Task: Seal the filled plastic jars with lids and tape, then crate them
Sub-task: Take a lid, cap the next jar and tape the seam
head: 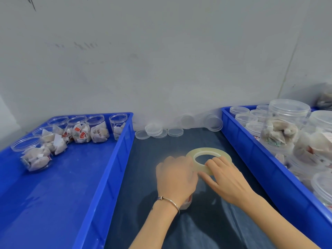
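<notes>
My left hand (pixel 175 177) grips the top of a filled plastic jar (pixel 186 202) that stands on the dark table; the hand hides most of it. My right hand (pixel 225 178) holds a roll of clear tape (pixel 209 159) by its near edge, fingers through the ring, right beside the jar's lid. Several loose clear lids (pixel 156 131) lie at the back of the table by the wall. A blue crate (pixel 115 169) on the left holds several filled, lidded jars (pixel 80 130) along its far side.
A second blue crate (pixel 255 148) on the right is packed with filled jars (pixel 282 126), some stacked. The grey wall stands close behind the table. Dark table surface (pixel 197 227) runs between the two crates.
</notes>
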